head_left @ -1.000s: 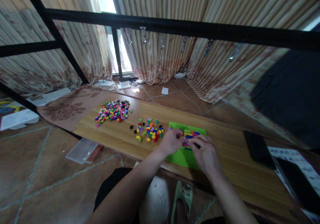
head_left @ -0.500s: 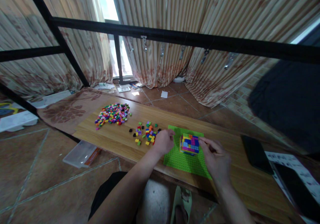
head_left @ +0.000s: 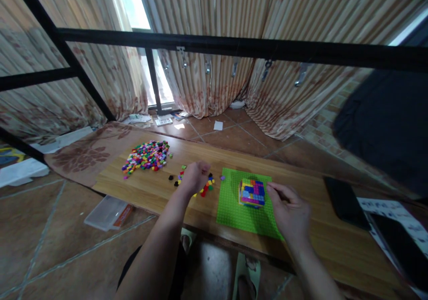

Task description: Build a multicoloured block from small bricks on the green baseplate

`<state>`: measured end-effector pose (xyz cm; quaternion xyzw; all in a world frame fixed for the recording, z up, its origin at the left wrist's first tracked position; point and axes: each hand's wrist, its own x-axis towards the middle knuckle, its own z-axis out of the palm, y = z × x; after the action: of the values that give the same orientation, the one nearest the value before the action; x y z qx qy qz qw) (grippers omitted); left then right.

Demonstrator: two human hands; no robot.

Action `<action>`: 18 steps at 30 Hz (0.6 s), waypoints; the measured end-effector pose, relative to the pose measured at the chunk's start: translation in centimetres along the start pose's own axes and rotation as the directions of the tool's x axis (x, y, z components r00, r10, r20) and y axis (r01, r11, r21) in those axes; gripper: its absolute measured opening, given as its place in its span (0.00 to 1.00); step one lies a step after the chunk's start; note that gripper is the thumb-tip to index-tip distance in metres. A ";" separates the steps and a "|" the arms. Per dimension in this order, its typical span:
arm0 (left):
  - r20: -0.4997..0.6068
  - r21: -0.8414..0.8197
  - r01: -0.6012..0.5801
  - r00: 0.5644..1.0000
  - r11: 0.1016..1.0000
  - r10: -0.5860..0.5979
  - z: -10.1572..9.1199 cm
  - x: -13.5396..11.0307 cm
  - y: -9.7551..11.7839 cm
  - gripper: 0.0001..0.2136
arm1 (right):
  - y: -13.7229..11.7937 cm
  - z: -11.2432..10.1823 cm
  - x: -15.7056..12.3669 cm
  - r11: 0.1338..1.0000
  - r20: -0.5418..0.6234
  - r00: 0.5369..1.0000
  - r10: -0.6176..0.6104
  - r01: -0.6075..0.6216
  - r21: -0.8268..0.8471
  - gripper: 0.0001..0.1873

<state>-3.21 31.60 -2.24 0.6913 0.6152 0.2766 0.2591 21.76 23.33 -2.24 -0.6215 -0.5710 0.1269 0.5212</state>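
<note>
A block of stacked coloured bricks stands on a green baseplate on the wooden board. My right hand rests at the plate's right edge, just beside the block, fingers curled with thumb and forefinger close together; nothing shows in them. My left hand hovers over a small scatter of loose bricks left of the plate, fingers bent down onto them; what they grip is hidden. A larger heap of mixed bricks lies further left.
Two dark phones and a printed sheet lie at the board's right end. A clear plastic box sits on the tiled floor below. A black metal bar crosses in front of curtains. My knees and sandals are under the board.
My left hand left the brick block and moved left to the small scatter of bricks. My right hand drew back to the plate's right edge, uncovering the block.
</note>
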 end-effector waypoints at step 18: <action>0.155 -0.236 -0.055 0.984 0.970 0.094 5.4 -1.1 4.1 0.09 | 0.4 -0.2 0.2 1.000 -0.007 1.000 0.002 -0.002 0.001 0.13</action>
<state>3.33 30.01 -3.29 0.6997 0.5291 0.2975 0.3768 22.24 23.47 -2.38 -0.6221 -0.5685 0.1255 0.5234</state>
